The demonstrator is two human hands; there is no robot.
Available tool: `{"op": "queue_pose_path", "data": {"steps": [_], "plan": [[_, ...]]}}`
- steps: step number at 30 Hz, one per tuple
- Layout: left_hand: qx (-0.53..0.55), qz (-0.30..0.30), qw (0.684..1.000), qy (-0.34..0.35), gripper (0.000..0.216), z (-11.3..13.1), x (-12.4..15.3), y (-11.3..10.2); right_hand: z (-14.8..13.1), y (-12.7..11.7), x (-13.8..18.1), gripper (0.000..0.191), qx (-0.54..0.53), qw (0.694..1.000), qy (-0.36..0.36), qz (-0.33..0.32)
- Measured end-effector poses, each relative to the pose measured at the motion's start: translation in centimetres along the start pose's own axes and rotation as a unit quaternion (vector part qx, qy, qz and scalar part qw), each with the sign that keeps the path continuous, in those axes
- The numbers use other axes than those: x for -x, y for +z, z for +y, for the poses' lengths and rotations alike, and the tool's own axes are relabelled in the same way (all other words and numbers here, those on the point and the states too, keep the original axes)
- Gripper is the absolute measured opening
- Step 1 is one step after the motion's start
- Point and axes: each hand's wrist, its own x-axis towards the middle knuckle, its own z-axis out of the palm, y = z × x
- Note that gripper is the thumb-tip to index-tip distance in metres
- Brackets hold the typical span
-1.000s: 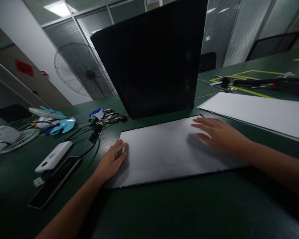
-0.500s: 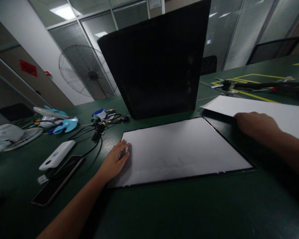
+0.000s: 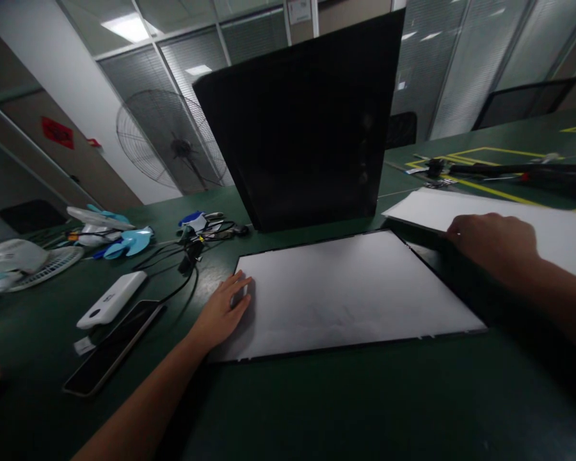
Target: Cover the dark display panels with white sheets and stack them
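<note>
A flat white panel (image 3: 326,294) with a thin dark frame lies on the green table in front of me. My left hand (image 3: 223,310) rests on its left edge, fingers spread and their tips on the white surface. On the right, my right hand (image 3: 492,246) is closed on the near edge of a large white sheet (image 3: 489,208). That edge is raised off the table, with dark shadow beneath. The fingers under the sheet are hidden.
A large black panel (image 3: 302,141) stands upright behind the white one. To the left lie a phone (image 3: 112,349), a white power bank (image 3: 112,299), tangled cables (image 3: 189,256) and a small fan with blue blades (image 3: 129,243). A black rod-like object (image 3: 504,169) lies at the far right.
The view has shifted slightly. My right hand and the white sheet have moved a little to the left. My left hand stays on the panel's edge.
</note>
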Motion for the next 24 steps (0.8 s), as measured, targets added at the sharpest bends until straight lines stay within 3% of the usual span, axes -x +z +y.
{"op": "queue_pose_path", "data": {"steps": [5, 13, 15, 19, 24], "plan": [[0.003, -0.001, 1.0, -0.004, 0.051, 0.2, 0.1, -0.1, -3.7, -1.7, 2.9, 0.046, -0.001, 0.997, -0.068, 0.036], [0.012, -0.012, 1.0, -0.014, 0.056, 0.5, 0.1, -0.3, -8.8, -4.0, 10.1, 0.026, -0.053, 0.957, -0.282, 0.037], [0.018, -0.014, 1.0, -0.02, 0.059, 0.5, 0.1, -0.3, -9.7, -4.1, 11.9, 0.022, -0.076, 0.925, -0.366, 0.068], [0.041, -0.006, 0.999, -0.019, 0.068, 0.4, 0.2, -0.2, -11.4, -4.2, 14.6, 0.021, -0.16, 0.831, -0.508, 0.159], [0.034, -0.019, 0.999, -0.004, 0.074, 0.3, 0.3, -0.2, -12.6, -4.1, 15.9, 0.024, -0.291, 0.74, -0.596, 0.109]]}}
